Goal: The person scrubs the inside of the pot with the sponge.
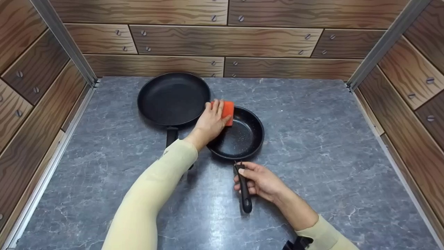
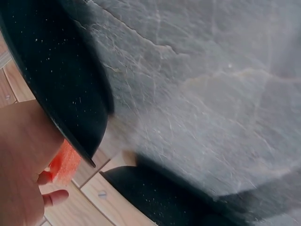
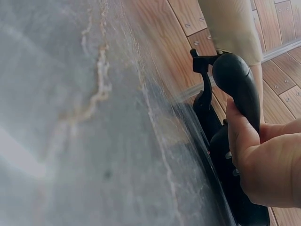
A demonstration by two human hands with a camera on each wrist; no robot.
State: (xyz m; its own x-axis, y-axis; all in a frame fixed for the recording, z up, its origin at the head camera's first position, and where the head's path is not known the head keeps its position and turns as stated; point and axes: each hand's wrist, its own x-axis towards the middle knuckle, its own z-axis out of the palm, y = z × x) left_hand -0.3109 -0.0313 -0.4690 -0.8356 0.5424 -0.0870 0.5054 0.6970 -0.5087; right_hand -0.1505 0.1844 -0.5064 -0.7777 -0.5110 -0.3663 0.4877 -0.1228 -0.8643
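My left hand [image 1: 210, 121] grips an orange sponge [image 1: 228, 110] at the upper left rim of a small black speckled frying pan [image 1: 242, 137]. Its fingers lie over the sponge's left side, with the thumb along the lower edge; part of the sponge is hidden under them. My right hand [image 1: 262, 182] holds the small pan's black handle [image 1: 245, 194], thumb on top and fingers beneath. In the right wrist view the handle [image 3: 242, 89] sits between thumb and fingers. The orange sponge [image 2: 66, 162] shows beyond a pan rim in the left wrist view.
A larger black frying pan [image 1: 173, 99] lies at the back left, close beside the small one. Its handle [image 1: 172, 136] points toward me, partly covered by my left sleeve [image 1: 152, 184]. Wood-patterned walls [image 1: 222, 41] enclose the grey marbled table [image 1: 312, 139] at the back and sides.
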